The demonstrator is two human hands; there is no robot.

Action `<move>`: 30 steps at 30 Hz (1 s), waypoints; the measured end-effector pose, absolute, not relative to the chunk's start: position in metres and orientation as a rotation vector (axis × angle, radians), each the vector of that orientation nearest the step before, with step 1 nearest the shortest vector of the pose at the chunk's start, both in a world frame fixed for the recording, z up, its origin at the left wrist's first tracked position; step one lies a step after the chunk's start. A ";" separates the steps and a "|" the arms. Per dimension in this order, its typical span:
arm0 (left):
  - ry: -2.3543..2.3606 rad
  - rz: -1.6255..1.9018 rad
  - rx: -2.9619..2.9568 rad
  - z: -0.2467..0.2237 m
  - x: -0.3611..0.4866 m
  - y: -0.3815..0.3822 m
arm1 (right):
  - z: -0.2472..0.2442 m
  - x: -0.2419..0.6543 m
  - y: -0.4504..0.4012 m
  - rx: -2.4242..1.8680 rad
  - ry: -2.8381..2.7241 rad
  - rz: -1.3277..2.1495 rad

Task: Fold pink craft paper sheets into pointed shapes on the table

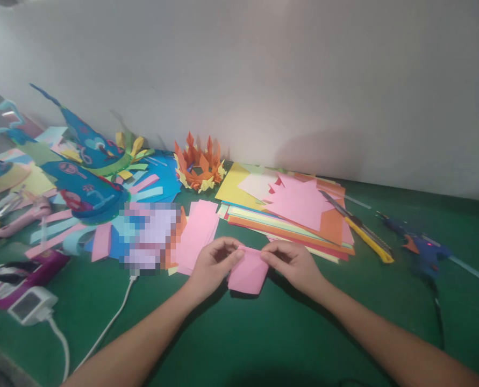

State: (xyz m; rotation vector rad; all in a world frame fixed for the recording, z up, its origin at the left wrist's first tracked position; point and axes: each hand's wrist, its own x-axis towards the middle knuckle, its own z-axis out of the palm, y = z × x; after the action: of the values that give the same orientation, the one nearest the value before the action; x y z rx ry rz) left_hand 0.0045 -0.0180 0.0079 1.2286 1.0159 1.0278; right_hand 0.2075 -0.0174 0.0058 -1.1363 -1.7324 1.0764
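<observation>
A small folded piece of pink paper (249, 273) is held up over the green table (223, 344) between both hands. My left hand (219, 262) pinches its upper left corner between thumb and fingers. At the upper right corner, my right hand (290, 263) grips it the same way. Just behind my left hand lie pink paper strips (197, 234). Beyond my right hand is a stack of coloured sheets (295, 231) with a pink spiky cut-out (301, 203) on top.
A yellow cutter (370, 239) leans on the stack's right edge. Farther right lies a blue glue gun (424, 250). An orange paper crown (201, 166) stands at the back. Blue cone hats (90, 185), a magenta item (51, 269) and a white cable (116, 317) are at left.
</observation>
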 end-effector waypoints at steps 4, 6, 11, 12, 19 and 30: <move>1.034 1.022 1.242 0.007 0.004 -0.018 | 0.007 0.207 -0.017 -1.124 -1.749 1.065; 1.041 1.024 1.256 0.006 0.004 -0.018 | 0.008 0.206 -0.017 -1.121 -1.761 1.055; 1.067 1.023 1.275 0.007 0.005 -0.018 | 0.009 0.207 -0.018 -1.138 -1.813 1.026; 1.072 1.028 1.277 0.007 0.005 -0.018 | 0.010 0.207 -0.018 -1.142 -1.819 1.019; 1.076 1.048 1.282 0.009 0.004 -0.017 | 0.011 0.205 -0.018 -1.136 -1.838 0.979; 1.078 1.061 1.256 0.010 0.004 -0.018 | 0.012 0.206 -0.018 -1.122 -1.867 0.954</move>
State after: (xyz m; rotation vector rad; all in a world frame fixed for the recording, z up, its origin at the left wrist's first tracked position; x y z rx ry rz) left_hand 0.0040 -0.0178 0.0096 1.2565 1.0778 1.0605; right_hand 0.2060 -0.0178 0.0115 -1.1218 -1.8670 0.9545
